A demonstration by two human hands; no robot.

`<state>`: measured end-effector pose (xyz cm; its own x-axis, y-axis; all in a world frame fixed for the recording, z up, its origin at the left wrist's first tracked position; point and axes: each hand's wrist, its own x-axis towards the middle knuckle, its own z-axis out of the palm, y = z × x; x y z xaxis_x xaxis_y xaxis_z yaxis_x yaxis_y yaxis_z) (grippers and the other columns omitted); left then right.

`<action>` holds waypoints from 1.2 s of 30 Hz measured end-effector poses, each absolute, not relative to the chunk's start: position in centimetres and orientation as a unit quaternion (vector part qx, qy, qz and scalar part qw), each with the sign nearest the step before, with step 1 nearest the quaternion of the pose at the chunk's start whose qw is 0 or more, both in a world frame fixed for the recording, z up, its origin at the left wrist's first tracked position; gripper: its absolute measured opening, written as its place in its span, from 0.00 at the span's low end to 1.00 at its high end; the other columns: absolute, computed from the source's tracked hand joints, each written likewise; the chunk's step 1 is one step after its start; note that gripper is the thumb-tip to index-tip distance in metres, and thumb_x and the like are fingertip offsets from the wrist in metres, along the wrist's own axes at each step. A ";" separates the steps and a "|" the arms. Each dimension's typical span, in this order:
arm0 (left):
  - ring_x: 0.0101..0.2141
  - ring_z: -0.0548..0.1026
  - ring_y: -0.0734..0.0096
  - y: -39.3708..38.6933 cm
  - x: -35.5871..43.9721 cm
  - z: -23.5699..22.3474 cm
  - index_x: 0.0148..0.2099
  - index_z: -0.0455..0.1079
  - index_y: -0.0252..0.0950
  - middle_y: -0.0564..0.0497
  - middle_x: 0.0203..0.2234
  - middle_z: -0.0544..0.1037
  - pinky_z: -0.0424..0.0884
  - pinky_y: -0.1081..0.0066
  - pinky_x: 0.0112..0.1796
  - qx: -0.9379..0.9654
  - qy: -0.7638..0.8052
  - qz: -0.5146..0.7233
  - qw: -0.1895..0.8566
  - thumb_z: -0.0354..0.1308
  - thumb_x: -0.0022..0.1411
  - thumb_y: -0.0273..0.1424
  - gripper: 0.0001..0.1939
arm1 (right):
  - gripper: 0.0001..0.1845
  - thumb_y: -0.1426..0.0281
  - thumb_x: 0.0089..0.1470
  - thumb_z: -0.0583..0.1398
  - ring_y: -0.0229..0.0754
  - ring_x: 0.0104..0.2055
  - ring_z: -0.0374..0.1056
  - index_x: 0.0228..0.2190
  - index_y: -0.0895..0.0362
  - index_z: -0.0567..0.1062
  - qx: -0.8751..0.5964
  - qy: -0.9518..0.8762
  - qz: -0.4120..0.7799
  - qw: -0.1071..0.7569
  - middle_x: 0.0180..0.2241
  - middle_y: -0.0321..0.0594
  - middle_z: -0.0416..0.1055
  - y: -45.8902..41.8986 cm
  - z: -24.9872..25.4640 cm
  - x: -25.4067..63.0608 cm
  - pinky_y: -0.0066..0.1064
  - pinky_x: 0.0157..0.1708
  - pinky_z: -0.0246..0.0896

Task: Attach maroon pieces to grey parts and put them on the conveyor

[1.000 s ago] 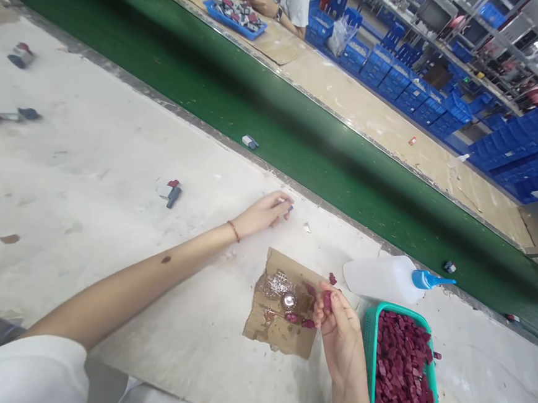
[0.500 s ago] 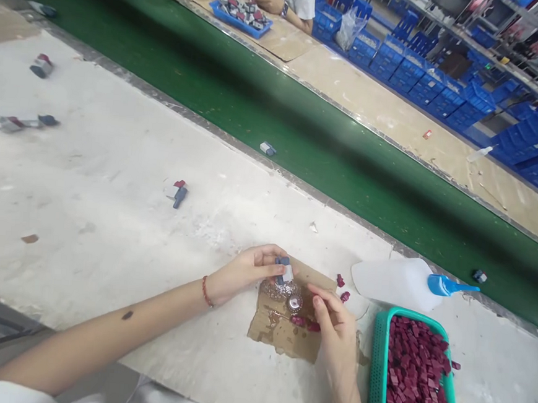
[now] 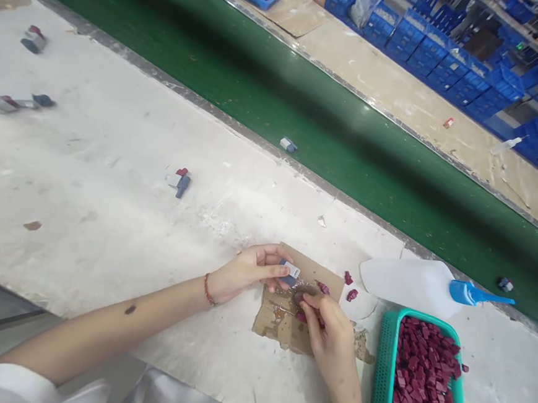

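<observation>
Basically, L grip (image 3: 250,273) pinches the part (image 3: 290,273) at its tips, by the card's (image 3: 269,319) far edge. R grip (image 3: 333,334) is bunched just below/right of it, low over the card; can't tell if it's pinching the dark bit (image 3: 298,297) at its tips or only touching. Risk: wet card could slick either grip, so the part slips; R wrist swinging out could knock the basket (image 3: 385,366). Part's underside is hidden behind L grip; basket's near end cut off.
</observation>
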<state>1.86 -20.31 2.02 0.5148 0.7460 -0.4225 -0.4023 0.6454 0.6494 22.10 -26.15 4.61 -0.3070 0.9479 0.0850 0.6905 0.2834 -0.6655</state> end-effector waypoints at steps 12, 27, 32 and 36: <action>0.39 0.77 0.67 -21.1 2.3 1.4 0.43 0.73 0.33 0.47 0.38 0.79 0.72 0.65 0.44 0.306 0.348 0.325 0.825 0.73 0.48 0.33 0.21 | 0.11 0.69 0.67 0.51 0.42 0.30 0.71 0.33 0.54 0.71 -0.533 -0.780 0.234 0.232 0.28 0.38 0.73 -26.2 4.2 22.2 0.29 0.29 0.65; 0.29 0.73 0.70 -22.6 2.3 1.7 0.44 0.63 0.36 0.51 0.31 0.76 0.66 0.73 0.29 0.610 0.360 0.262 0.656 0.53 0.65 0.38 0.11 | 0.10 0.61 0.57 0.62 0.38 0.24 0.70 0.31 0.55 0.77 -0.614 -0.498 0.439 0.427 0.24 0.37 0.76 -26.7 4.4 22.3 0.26 0.22 0.64; 0.24 0.68 0.72 -22.6 2.3 1.8 0.42 0.64 0.36 0.56 0.23 0.68 0.61 0.74 0.26 0.674 0.334 0.244 0.613 0.50 0.67 0.37 0.09 | 0.13 0.58 0.53 0.65 0.36 0.21 0.67 0.29 0.55 0.79 -0.587 -0.451 0.481 0.470 0.21 0.36 0.72 -26.8 4.3 21.4 0.25 0.20 0.63; 0.21 0.64 0.73 -22.6 2.3 1.9 0.42 0.64 0.36 0.57 0.22 0.66 0.59 0.74 0.25 0.694 0.322 0.239 0.597 0.49 0.68 0.38 0.10 | 0.13 0.58 0.53 0.65 0.36 0.22 0.67 0.28 0.56 0.79 -0.578 -0.455 0.483 0.474 0.21 0.37 0.72 -26.7 4.4 20.7 0.25 0.20 0.63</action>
<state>2.34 -22.64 1.88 0.6774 0.7338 -0.0529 0.1617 -0.0785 0.9837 20.66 -26.69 4.35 0.1188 0.9848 -0.1267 0.0684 -0.1354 -0.9884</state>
